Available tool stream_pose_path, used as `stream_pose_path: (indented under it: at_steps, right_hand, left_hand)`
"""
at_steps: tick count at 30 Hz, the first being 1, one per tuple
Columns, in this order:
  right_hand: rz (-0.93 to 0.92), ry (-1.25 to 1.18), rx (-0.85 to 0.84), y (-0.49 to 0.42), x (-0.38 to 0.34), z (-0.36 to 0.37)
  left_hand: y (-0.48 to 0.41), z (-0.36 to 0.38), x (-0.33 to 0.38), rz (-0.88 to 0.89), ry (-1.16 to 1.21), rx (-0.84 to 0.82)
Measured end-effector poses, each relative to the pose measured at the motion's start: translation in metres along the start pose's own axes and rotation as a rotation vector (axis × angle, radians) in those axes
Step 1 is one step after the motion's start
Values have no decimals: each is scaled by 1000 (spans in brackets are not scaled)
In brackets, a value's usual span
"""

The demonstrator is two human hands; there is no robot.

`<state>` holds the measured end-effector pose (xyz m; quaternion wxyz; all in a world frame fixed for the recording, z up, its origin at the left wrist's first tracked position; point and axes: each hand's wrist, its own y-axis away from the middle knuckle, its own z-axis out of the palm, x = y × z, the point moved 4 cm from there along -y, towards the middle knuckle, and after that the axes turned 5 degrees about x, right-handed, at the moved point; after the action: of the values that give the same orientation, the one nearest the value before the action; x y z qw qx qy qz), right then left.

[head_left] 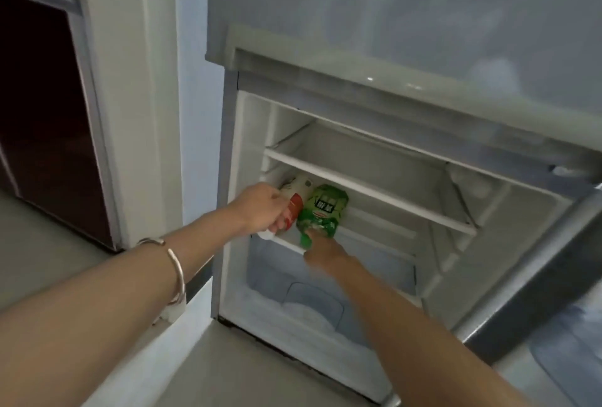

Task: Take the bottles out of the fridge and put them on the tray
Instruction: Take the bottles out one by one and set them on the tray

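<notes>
The fridge (374, 165) stands open at its lower compartment. Two bottles lie side by side on the second shelf at the front left. My left hand (260, 208) grips the white bottle with a red label (294, 203) from the left. My right hand (322, 252) holds the neck end of the green bottle (322, 208), with its fingers partly hidden under the bottle. No tray is in view.
The upper shelf (368, 185) above the bottles is bare. A clear drawer (312, 305) sits at the fridge bottom. The open fridge door (540, 292) hangs at the right. A dark red cabinet (42, 120) stands at the left, beyond a white wall post.
</notes>
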<state>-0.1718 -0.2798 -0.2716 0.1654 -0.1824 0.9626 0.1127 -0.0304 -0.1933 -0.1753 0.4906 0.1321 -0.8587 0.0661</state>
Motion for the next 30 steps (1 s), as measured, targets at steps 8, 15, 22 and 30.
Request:
stream_pose_path:
  at_steps: [8, 15, 22, 30]
  right_hand:
    - [44, 228, 370, -10, -1, 19]
    - [-115, 364, 530, 47, -23, -66]
    - [-176, 298, 313, 169, -46, -165]
    - [-230, -6, 252, 326, -61, -304]
  left_hand:
    - [-8, 6, -21, -44, 4, 15]
    - [16, 3, 20, 6, -144, 36]
    - [82, 6, 90, 41, -465, -247]
    - [205, 3, 203, 90, -304, -545]
